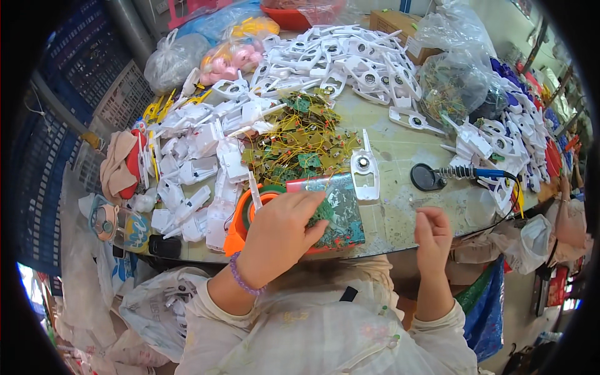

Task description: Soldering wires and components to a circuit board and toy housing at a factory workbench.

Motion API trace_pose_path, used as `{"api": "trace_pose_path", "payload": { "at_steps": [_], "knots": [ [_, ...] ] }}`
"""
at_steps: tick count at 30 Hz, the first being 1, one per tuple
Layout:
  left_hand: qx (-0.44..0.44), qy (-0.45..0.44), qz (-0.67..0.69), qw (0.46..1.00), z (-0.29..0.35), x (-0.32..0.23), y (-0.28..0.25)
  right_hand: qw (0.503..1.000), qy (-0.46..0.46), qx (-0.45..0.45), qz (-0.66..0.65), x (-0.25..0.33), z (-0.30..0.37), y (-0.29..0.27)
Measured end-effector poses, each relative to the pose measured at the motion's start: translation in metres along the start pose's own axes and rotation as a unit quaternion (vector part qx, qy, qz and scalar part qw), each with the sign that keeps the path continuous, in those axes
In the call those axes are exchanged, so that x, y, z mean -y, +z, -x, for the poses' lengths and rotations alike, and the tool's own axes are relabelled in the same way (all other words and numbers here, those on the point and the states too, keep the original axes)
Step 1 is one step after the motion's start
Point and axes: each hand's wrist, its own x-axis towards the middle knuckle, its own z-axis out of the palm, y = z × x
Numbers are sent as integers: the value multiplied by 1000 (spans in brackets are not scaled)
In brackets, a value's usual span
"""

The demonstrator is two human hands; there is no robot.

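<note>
Pale sleeves come up from the lower edge, and both hands work at the near rim of the table [400, 212]. Far left, a clear plastic bag [115, 226] with a blue and yellow print lies at the table corner, just beside a pink cloth [122, 164]. Next along, white plastic casings [194, 169] lie heaped, with a tangle of green circuit boards [300, 140] and yellow wires behind. The left hand [284, 234], a purple bead bracelet [244, 278] on its wrist, rests palm down with fingers spread on a flat green patterned board [340, 209], which lies on an orange holder [240, 228] at the table's front edge. Just beside the board stands one white casing [364, 169]. The right hand [431, 231] hovers apart, its fingertips pinched together; whether anything is between them I cannot tell. Beyond it sits a soldering iron [475, 172] with a blue handle on its coiled stand. Knotted clear bags [453, 81] and a cardboard box [394, 25] line the far right side.
</note>
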Motion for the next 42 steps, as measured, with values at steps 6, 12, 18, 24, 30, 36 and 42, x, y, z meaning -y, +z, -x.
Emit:
{"api": "trace_pose_path", "payload": {
  "at_steps": [6, 12, 18, 24, 30, 36, 42],
  "knots": [
    [-69, -1, 178, 982, 12, 19, -14, 858, -349, 265, 269, 39, -37, 60],
    [-37, -32, 393, 918, 30, 38, -9, 873, -276, 354, 188, 36, -55, 97],
    [-44, -28, 427, 903, 36, 51, -7, 907, 41, 415, -53, 30, -45, 102],
    [-65, -68, 431, 897, 37, 49, -10, 933, -47, 350, -72, 40, -43, 105],
    [-136, -75, 360, 920, 40, 49, -2, 935, -176, 303, 48, 53, -44, 130],
    [-120, -116, 96, 981, 60, 27, -23, 932, -99, 348, 35, 67, -61, 163],
    [-64, 11, -38, 997, 86, 30, -1, 926, -108, 361, 18, 67, -68, 179]
  ]
}}
